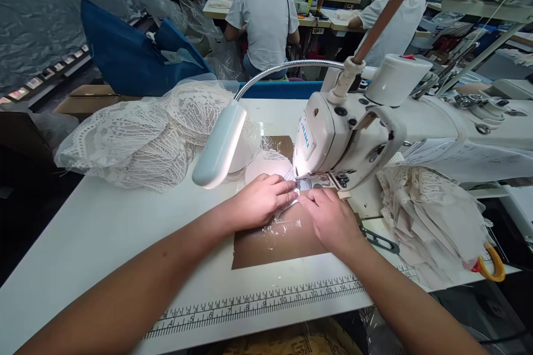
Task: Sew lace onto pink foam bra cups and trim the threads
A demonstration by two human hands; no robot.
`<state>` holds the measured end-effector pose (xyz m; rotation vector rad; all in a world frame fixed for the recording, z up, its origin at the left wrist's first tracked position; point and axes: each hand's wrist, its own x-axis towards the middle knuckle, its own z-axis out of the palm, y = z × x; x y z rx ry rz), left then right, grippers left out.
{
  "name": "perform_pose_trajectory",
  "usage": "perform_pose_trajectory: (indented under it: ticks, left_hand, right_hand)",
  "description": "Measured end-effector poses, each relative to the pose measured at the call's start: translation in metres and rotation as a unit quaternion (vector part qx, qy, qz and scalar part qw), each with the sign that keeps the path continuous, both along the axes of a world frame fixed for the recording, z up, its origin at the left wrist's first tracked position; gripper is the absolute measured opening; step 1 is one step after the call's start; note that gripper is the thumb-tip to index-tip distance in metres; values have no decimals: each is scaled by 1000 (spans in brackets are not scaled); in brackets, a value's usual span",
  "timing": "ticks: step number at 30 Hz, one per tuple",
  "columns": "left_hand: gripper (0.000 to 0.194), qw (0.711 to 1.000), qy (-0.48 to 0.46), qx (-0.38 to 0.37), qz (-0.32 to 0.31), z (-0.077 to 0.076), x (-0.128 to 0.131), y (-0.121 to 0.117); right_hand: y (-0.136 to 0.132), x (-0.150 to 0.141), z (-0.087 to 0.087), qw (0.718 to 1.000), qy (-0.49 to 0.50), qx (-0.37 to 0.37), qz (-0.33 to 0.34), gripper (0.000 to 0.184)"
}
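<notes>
Across the top of the frame we see a sewing room, with two people in pale shirts (262,22) seated at other desks and a blue bag (116,55) at the upper left. The white desk (112,238) fills the middle and lower left, with a ruler (266,302) marked along its near edge.

At the centre of the frame, we find the lace piece (268,165) partly under the head of the sewing machine (314,138), over a brown sheet (275,249). The left hand (266,199) lies over its near part, fingers close together and lightly bent, the tips beside the needle area. The right hand (331,213) is just beside it, fingers curled in at the cloth's near edge. We cannot tell whether either hand pinches the cloth or only presses it.

A lamp (220,144) hangs left of the machine, before a lace heap (141,133) at centre left. At the right, we see a stack of lace (428,222), yellow-handled scissors (495,263) at its lower corner, and a green tool (380,239) near the right wrist.
</notes>
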<state>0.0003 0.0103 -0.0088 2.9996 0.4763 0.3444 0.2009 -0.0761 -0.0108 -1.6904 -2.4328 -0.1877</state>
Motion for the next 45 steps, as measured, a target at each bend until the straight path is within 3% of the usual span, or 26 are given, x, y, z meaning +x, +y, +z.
perform_pose_trajectory:
  ticks: [9, 13, 18, 37, 42, 45]
  left_hand:
    - [36, 1000, -12, 0, -6, -1, -1, 3]
    - [37, 1000, -9, -13, -10, -2, -1, 4]
    - [39, 1000, -11, -21, -3, -2, -2, 4]
    - [40, 998, 14, 6, 68, -3, 0, 7]
    - [39, 995, 43, 16, 94, 3, 2, 4]
    - [37, 990, 72, 0, 125, 16, 1, -3]
  right_hand:
    - [3, 9, -3, 998, 67, -2, -16, 46]
    - [3, 7, 0, 998, 54, -30, 14, 47]
    - [4, 2, 3, 998, 27, -61, -16, 48]
    - [4, 7, -5, 997, 82, -11, 9, 46]
    - [3, 8, -4, 995, 98, -11, 10, 47]
    - [3, 9, -4, 992, 120, -24, 6, 44]
